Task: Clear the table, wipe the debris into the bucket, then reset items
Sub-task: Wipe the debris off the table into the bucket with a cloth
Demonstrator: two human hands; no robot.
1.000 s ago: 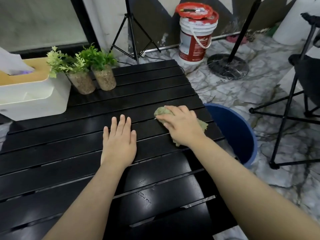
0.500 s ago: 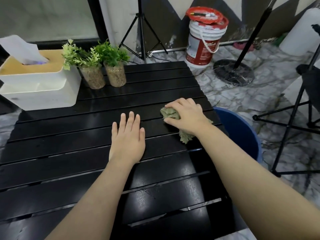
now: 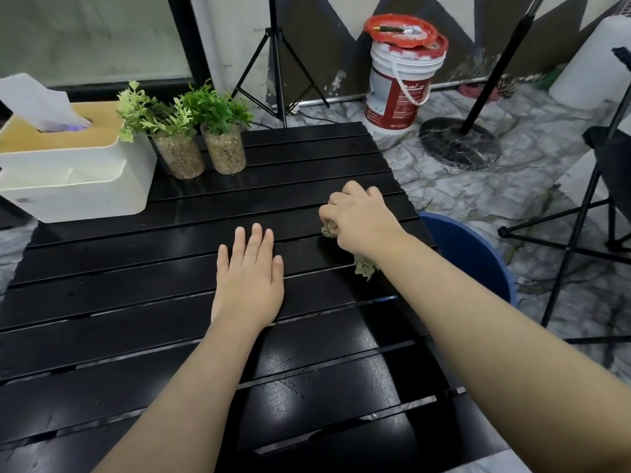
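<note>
While the right hand [image 3: 362,220] clutches a cloth [image 3: 365,266], the left hand [image 3: 249,274] lies flat, fingers spread, on the black slatted table [image 3: 102,295] beside marble floor [image 3: 478,186].

Looks like a makeshift indoor filming corner. Marble-patterned floor [image 3: 512,206], black tripod [image 3: 276,63] against the wall, paint-stained pail [image 3: 399,87], slatted black table [image 3: 136,302] with tissue box [image 3: 75,172].

Left hand [image 3: 247,279] flat; right hand [image 3: 360,218] fisted
</note>
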